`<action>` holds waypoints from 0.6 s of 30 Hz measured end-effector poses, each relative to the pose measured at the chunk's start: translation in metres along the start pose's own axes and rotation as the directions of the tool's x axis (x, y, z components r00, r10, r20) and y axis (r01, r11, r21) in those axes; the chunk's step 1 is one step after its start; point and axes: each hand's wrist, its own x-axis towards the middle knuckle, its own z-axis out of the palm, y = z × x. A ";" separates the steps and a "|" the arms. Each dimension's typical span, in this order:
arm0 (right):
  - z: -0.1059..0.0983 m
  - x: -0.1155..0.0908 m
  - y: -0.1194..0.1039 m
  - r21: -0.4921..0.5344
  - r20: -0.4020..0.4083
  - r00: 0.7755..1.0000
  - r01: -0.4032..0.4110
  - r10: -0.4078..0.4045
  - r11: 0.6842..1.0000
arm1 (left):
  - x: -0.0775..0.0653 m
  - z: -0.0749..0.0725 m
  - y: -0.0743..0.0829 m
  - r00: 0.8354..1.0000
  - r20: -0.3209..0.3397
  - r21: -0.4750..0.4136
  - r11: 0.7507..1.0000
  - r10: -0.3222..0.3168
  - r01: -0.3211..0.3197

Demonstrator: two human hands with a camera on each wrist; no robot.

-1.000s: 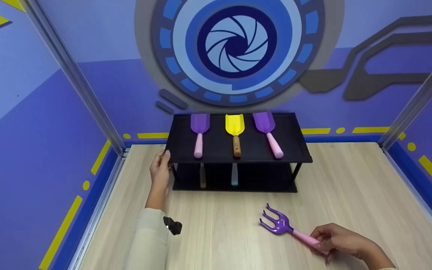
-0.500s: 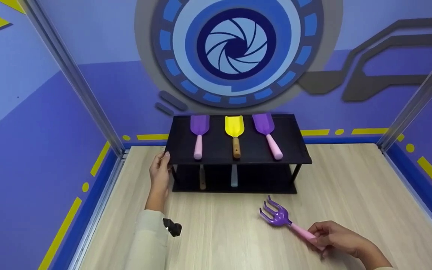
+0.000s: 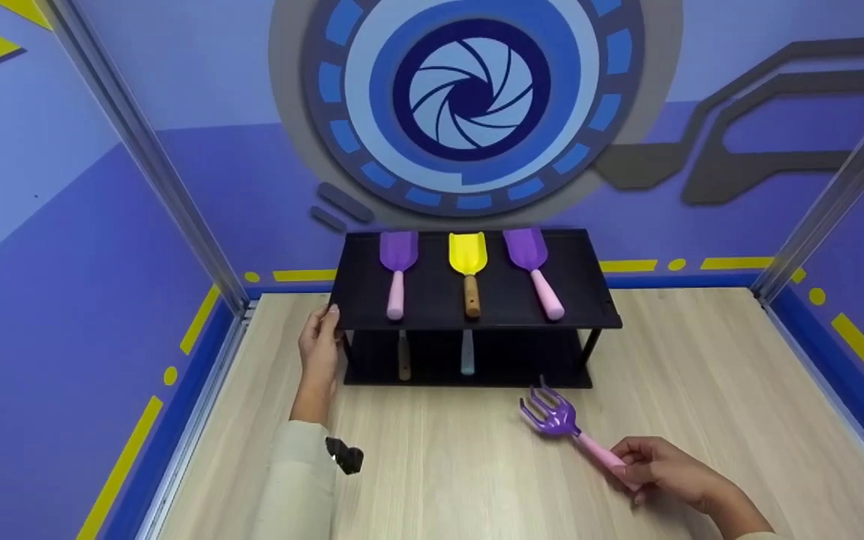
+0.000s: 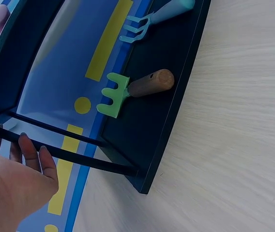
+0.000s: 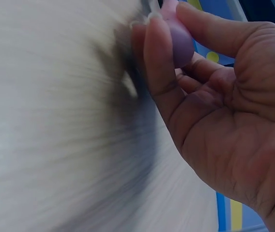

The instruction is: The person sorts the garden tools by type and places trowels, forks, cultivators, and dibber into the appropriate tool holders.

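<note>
A purple hand rake point(image 3: 558, 417) with a pink handle is held in my right hand point(image 3: 661, 471), fingers and thumb pinching the handle's end. Its prongs point up and left, just in front of a black two-tier rack point(image 3: 361, 289). My left hand point(image 3: 318, 349) holds the rack at the left side of its upper tier, thumb on the edge. Up there lie a purple scoop point(image 3: 399, 251), a yellow scoop point(image 3: 468, 253) and another purple scoop point(image 3: 526, 249). The lower tier carries a green rake point(image 4: 149, 83) with a brown handle and a blue rake point(image 4: 169, 12).
The rack stands on a pale wooden table point(image 3: 432, 465), close to the patterned back wall point(image 3: 222, 172). Side walls with metal corner posts point(image 3: 143, 142) rise left and right. A small black device point(image 3: 345, 455) sits at the left sleeve.
My right hand has moved slightly forward and to the left with the rake, whose prongs have come up nearer the rack's lower tier. The left hand stays on the rack.
</note>
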 end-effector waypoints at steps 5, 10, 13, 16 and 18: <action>0.002 0.004 0.001 0.019 -0.022 0.999 0.025 -0.025 1.000 | 0.000 -0.001 0.001 1.000 0.008 0.006 1.000 -0.012 0.012; 0.007 0.012 0.002 0.033 -0.048 0.998 0.040 -0.038 0.999 | 0.001 -0.001 0.000 1.000 0.006 -0.005 1.000 -0.018 0.018; 0.010 0.017 -0.001 0.033 -0.069 0.996 0.051 -0.048 0.998 | 0.000 0.000 0.001 1.000 0.008 -0.008 1.000 -0.017 0.017; 0.011 0.022 -0.003 0.032 -0.086 0.995 0.056 -0.053 0.998 | 0.000 0.000 0.001 1.000 0.008 -0.013 1.000 -0.010 0.010; 0.012 0.025 -0.004 0.030 -0.098 0.994 0.049 -0.046 0.998 | 0.000 0.000 0.001 1.000 0.003 -0.015 1.000 0.000 0.000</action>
